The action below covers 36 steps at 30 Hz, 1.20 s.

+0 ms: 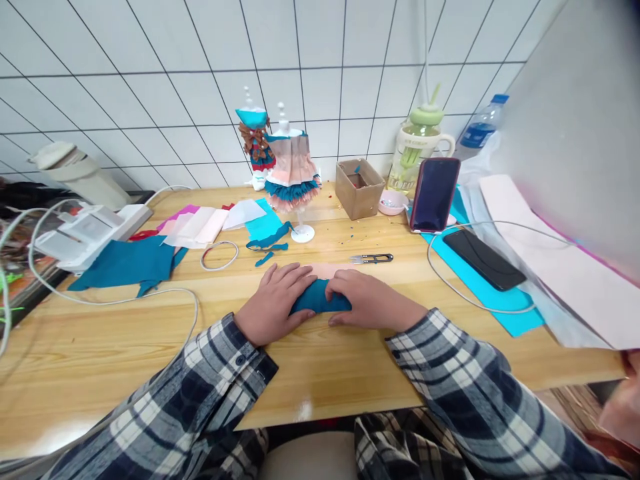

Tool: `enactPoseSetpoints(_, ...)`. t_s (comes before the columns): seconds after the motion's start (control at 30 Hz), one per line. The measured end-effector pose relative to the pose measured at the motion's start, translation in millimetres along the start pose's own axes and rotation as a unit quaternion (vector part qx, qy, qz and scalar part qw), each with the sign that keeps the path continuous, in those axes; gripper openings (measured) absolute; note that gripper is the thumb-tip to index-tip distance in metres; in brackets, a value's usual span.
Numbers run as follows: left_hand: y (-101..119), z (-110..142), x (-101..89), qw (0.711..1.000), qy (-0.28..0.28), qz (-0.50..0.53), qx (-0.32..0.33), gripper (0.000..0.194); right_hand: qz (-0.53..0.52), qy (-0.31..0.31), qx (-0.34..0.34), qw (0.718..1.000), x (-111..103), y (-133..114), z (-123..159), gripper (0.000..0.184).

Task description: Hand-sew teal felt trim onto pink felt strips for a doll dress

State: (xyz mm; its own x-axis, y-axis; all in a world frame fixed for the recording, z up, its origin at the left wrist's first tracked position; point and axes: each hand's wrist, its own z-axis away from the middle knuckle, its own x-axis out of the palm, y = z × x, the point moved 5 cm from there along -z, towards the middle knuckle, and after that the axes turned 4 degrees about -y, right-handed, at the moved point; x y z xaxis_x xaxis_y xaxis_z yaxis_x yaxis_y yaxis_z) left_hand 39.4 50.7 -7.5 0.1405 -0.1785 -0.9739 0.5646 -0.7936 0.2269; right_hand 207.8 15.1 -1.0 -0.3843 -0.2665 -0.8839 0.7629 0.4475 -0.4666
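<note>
A folded teal fabric strip [316, 298] lies across the table in front of me, with a pale pink piece [327, 269] showing just behind it. My left hand [274, 300] rests flat over the strip's left end, fingers stretched out and thumb along the near edge. At the other end, my right hand [367, 297] is curled, its fingertips and thumb closed on the strip. Thread snips [373, 258] lie just behind the right hand. Teal scraps [270, 245] are scattered behind the left hand.
A small dress form [293, 167] in a ruffled dress stands behind, with another beside it. Nearby are a cardboard box [360, 189] and a propped phone [435, 195]. A black phone [484, 259] lies right; a power strip [97, 233] and white cable [125, 300] are left.
</note>
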Motion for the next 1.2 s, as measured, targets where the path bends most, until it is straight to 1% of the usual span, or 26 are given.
enactPoseSetpoints(0.07, -3.7, -0.1, -1.8, 1.0, 0.014, 0.014, 0.0, 0.062, 0.002, -0.016, 0.003, 1.0, 7.5, 1.1, -2.7, 0.042)
enactPoseSetpoints(0.1, -5.9, 0.0, -2.7, 1.0, 0.018, 0.023, -0.001, 0.063, 0.004, -0.016, 0.006, 1.0, 9.4, 2.5, -3.6, 0.042)
enactPoseSetpoints(0.2, -14.8, 0.6, -6.3, 0.998, 0.032, 0.042, -0.019, 0.069, 0.014, 0.001, 0.017, 1.0, 9.6, 7.6, -4.4, 0.032)
enactPoseSetpoints(0.27, -20.5, 1.1, -9.5, 0.998, 0.043, 0.034, -0.036, 0.079, 0.017, 0.01, 0.028, 0.999, 7.7, 10.3, -4.2, 0.025)
enactPoseSetpoints(0.33, -23.3, 1.2, -11.1, 0.999, 0.039, 0.015, -0.034, 0.089, 0.014, 0.011, 0.03, 0.999, 5.9, 10.5, -3.9, 0.02)
enactPoseSetpoints(0.37, -23.7, 1.2, -11.0, 0.999, 0.031, 0.006, -0.027, 0.09, 0.014, 0.013, 0.028, 0.999, 4.9, 9.8, -3.8, 0.019)
enactPoseSetpoints(0.47, -23.8, 1.7, -8.8, 1.0, 0.016, -0.008, -0.006, 0.075, 0.008, 0.027, 0.01, 1.0, 1.5, 6.4, -3.9, 0.014)
enactPoseSetpoints(0.53, -23.8, 2.1, -7.2, 1.0, 0.016, -0.014, -0.001, 0.067, -0.001, 0.053, -0.004, 0.999, -2.5, 5.8, -3.6, 0.013)
enactPoseSetpoints(0.67, -21.7, 2.2, -6.1, 1.0, 0.007, -0.011, 0.011, 0.067, -0.007, 0.114, -0.005, 0.993, -13.2, 11.6, -1.3, 0.014)
enactPoseSetpoints(0.77, -18.1, 1.4, -7.2, 1.0, -0.008, 0.0, 0.024, 0.066, -0.005, 0.135, -0.013, 0.991, -18.5, 12.8, -0.4, 0.017)
enactPoseSetpoints(0.83, -15.6, 1.0, -7.6, 0.999, -0.017, 0.007, 0.031, 0.065, -0.005, 0.126, -0.048, 0.991, -16.4, 7.7, -1.9, 0.024)
enactPoseSetpoints(0.9, -14.1, 1.0, -7.9, 0.999, -0.019, 0.009, 0.033, 0.066, 0.002, 0.094, -0.085, 0.992, -8.8, 0.8, -5.0, 0.035)
enactPoseSetpoints(0.93, -14.0, 1.2, -8.0, 0.999, -0.018, 0.008, 0.032, 0.067, 0.013, 0.073, -0.092, 0.993, -3.7, -1.5, -6.7, 0.038)
enactPoseSetpoints(1.0, -14.9, 1.7, -8.0, 1.0, -0.017, 0.002, 0.027, 0.07, 0.043, 0.029, -0.083, 0.995, 6.2, -2.8, -9.5, 0.04)
enactPoseSetpoints(1.07, -17.0, 2.3, -8.0, 1.0, -0.016, -0.002, 0.021, 0.072, 0.071, -0.003, -0.058, 0.996, 11.9, -1.2, -10.3, 0.039)
enactPoseSetpoints(1.2, -21.3, 2.9, -10.2, 1.0, -0.011, 0.013, 0.023, 0.083, 0.091, -0.016, -0.015, 0.996, 9.3, 1.6, -7.8, 0.039)
